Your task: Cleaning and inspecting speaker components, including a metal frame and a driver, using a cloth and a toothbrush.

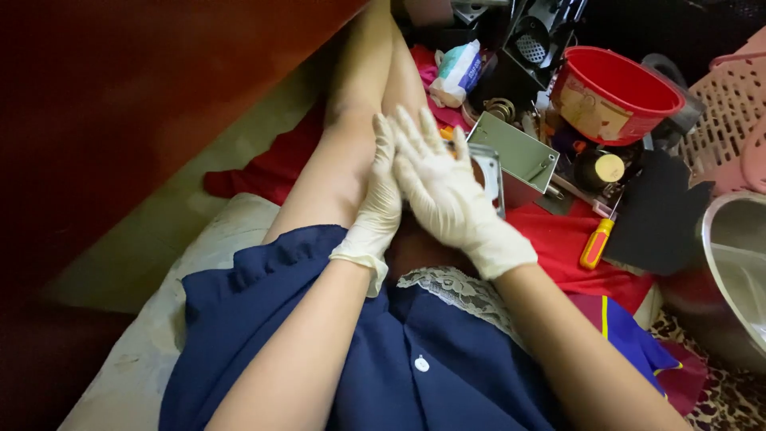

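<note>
I see both gloved hands pressed together, fingers straight, grasping nothing: left hand (377, 203) against right hand (445, 190). Grey metal box (511, 153) just beyond them, possibly touching; orange-handled screwdriver (597, 242) right of it.

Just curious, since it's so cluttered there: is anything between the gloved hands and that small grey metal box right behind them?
Nothing visible lies between them. The right hand overlaps the near edge of the grey metal box in this view, hiding part of it; whether it touches it cannot be told. The left hand presses against the right one.
</note>
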